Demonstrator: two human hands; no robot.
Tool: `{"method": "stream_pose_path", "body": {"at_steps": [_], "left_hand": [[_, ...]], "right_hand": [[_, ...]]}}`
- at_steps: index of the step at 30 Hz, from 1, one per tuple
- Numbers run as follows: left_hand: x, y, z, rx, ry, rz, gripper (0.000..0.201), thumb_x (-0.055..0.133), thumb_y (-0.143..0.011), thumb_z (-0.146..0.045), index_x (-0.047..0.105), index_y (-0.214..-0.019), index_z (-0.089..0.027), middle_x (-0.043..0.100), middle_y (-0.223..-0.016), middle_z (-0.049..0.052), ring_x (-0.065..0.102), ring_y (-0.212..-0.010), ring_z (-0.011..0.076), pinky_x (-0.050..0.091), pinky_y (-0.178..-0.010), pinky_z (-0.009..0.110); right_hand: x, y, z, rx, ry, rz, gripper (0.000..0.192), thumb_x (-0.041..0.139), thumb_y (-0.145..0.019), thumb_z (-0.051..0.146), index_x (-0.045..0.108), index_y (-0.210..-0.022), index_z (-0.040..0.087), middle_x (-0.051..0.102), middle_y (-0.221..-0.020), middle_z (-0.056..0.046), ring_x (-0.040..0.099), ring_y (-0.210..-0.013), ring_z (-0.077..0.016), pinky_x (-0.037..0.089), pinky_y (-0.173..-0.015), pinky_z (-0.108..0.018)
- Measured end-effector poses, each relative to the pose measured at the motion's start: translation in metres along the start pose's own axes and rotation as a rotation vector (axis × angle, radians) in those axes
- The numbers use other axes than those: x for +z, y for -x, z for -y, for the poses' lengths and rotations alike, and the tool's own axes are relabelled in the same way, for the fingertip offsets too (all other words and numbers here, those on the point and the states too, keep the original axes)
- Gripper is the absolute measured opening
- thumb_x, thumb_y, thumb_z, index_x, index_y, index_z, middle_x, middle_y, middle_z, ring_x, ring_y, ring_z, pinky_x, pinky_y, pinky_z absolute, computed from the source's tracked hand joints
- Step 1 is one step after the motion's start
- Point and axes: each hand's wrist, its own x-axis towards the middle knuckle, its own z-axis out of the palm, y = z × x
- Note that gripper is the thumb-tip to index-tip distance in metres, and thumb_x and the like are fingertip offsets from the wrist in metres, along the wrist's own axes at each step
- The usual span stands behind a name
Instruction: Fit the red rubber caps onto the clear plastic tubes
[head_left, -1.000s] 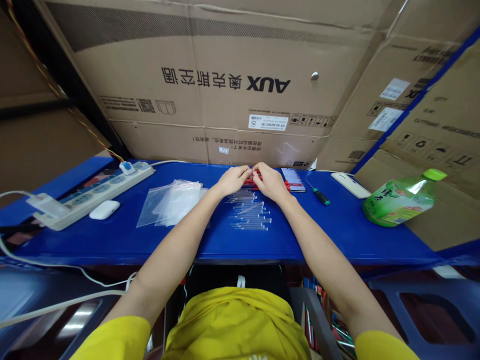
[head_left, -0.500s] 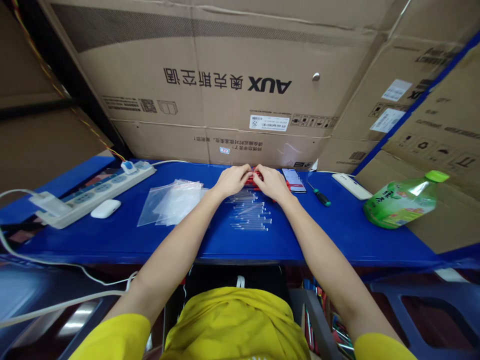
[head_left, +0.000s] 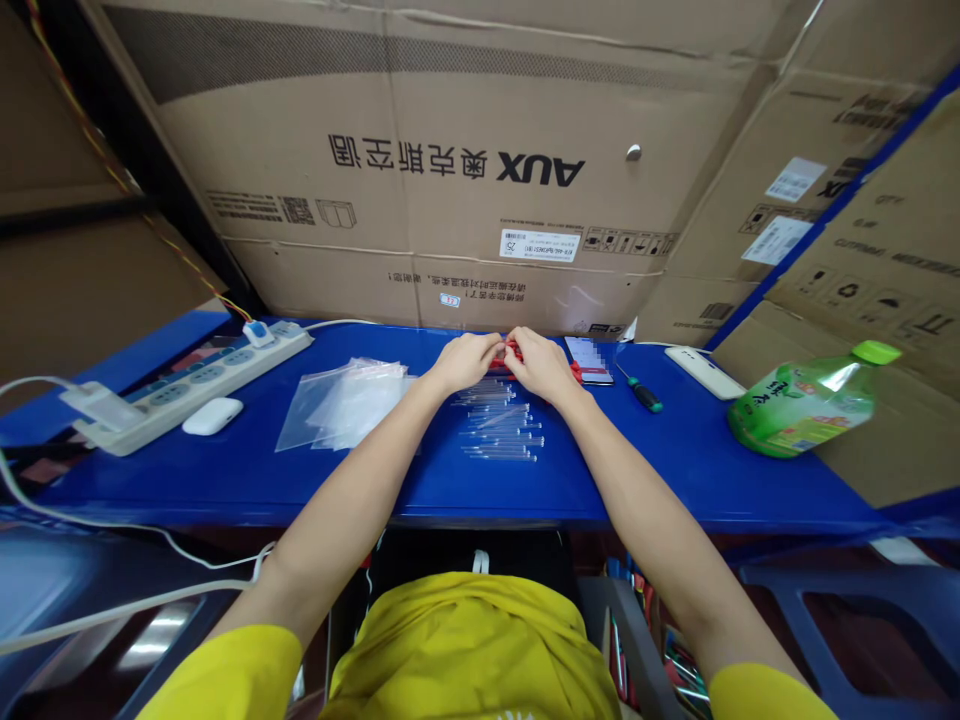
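My left hand and my right hand meet over the far middle of the blue table, fingers bent and fingertips nearly touching. Small red pieces show between the fingertips, too small and covered to name. More red pieces lie under and beside my right hand. Just in front of my hands lie several thin clear sticks with knobbed ends, spread in loose rows. Left of them is a pile of clear plastic bags. Right of my right hand lies a phone with its screen lit.
A screwdriver, a white slab-shaped device and a tilted green bottle are on the right. At the left are a power strip with plugs and a white earbud case. A cardboard wall backs the table.
My fingers have shifted slightly around the red pieces, the right ones curling a little more. The sticks, bags and other things stay in place.
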Motion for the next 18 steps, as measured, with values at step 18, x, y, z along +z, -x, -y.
{"method": "stream_pose_path", "body": {"at_steps": [18], "left_hand": [[0.008, -0.004, -0.010, 0.024, 0.106, -0.059, 0.037, 0.037, -0.108, -0.033, 0.069, -0.095, -0.021, 0.078, -0.101, 0.010, 0.071, -0.092, 0.0252, 0.042, -0.076, 0.032]], "right_hand": [[0.009, -0.006, 0.004, 0.093, 0.080, 0.070, 0.023, 0.034, -0.106, 0.027, 0.054, -0.115, 0.018, 0.072, -0.118, -0.017, 0.069, -0.100, -0.0319, 0.044, -0.080, -0.037]]}}
